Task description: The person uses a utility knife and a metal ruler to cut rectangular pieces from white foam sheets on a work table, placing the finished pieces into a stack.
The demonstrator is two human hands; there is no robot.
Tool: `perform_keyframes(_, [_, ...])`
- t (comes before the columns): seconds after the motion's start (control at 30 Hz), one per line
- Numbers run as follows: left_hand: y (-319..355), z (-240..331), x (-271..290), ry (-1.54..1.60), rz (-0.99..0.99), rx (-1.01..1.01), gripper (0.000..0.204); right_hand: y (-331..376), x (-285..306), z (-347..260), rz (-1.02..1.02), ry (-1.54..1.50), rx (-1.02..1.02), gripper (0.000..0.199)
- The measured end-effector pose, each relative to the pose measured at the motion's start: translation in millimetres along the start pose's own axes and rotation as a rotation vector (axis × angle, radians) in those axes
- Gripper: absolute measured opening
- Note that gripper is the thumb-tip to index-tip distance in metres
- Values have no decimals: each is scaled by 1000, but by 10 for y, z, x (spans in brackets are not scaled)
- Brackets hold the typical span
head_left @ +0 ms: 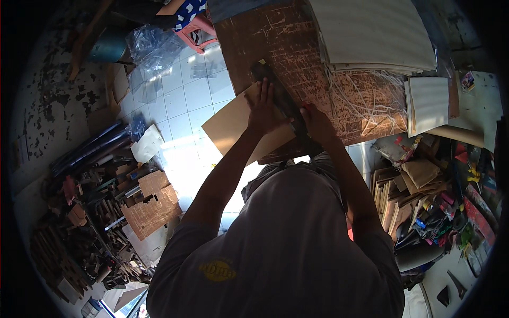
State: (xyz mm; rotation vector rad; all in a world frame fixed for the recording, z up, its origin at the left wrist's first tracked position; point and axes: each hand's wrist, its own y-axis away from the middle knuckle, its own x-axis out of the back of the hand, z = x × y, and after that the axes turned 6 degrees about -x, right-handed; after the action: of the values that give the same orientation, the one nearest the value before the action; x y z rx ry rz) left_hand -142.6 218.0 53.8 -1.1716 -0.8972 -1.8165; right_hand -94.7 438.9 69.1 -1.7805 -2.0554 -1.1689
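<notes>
A tan sheet of board (228, 127) lies at a slant over the left edge of the scratched brown worktable (275, 37). Along its right side runs a long dark straight bar (283, 95), reaching from the middle of the table toward my body. My left hand (261, 115) presses flat on the sheet and the bar's edge, with its fingers stretched out. On the bar's other side, my right hand (319, 126) is closed around a small red tool (304, 107). Most of that tool is hidden by the fingers, so its kind does not show.
A stack of large pale sheets (376, 37) covers the table's far right, with thin loose strips (371, 100) beside it. A smaller pale stack (428, 103) sits at the right edge. Left stand a pink stool (197, 33) and heaped board scraps (154, 206); more clutter (419, 185) lies right.
</notes>
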Motion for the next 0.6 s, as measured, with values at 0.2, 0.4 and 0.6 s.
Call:
perform_keyframes(0.2, [-52, -8, -9, 6, -31, 36, 151, -826, -253, -678, 70, 74, 122, 48])
perform_keyframes(0.4, [-128, 80, 44, -16, -142, 93, 151, -1100, -336, -693, 27, 330, 180, 45])
perform_keyframes(0.6, [-154, 115, 53, -55, -161, 104, 150, -1133, -308, -763, -21, 413, 229, 41])
